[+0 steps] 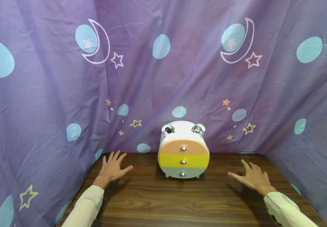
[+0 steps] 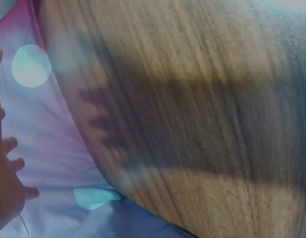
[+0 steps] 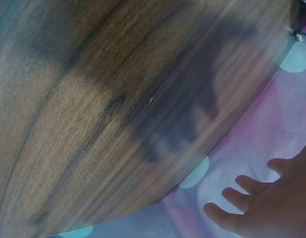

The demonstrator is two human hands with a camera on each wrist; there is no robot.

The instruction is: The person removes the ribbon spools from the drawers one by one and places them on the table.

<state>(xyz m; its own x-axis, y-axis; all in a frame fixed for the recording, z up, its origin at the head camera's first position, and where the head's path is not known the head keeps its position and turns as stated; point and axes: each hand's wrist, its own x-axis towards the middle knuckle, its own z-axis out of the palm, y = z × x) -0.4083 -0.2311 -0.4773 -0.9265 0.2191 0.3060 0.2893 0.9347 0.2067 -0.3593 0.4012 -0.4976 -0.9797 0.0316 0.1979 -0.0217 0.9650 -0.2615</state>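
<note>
A small rounded chest of drawers (image 1: 183,160) stands near the back edge of the wooden table (image 1: 163,201). Its front has an orange, a yellow and a grey-green drawer, each with a silver knob, all pushed in. The top is white with two round eye-like metal fittings. My left hand (image 1: 113,168) hovers over the table to the left of the chest, fingers spread and holding nothing. On the opposite side, my right hand (image 1: 252,178) is likewise raised with spread fingers, apart from the chest. Both hands cast shadows on the wood in the wrist views.
A purple curtain (image 1: 180,78) printed with moons, stars and blue dots hangs behind the table and along both sides. The tabletop's rounded corners lie close to the cloth.
</note>
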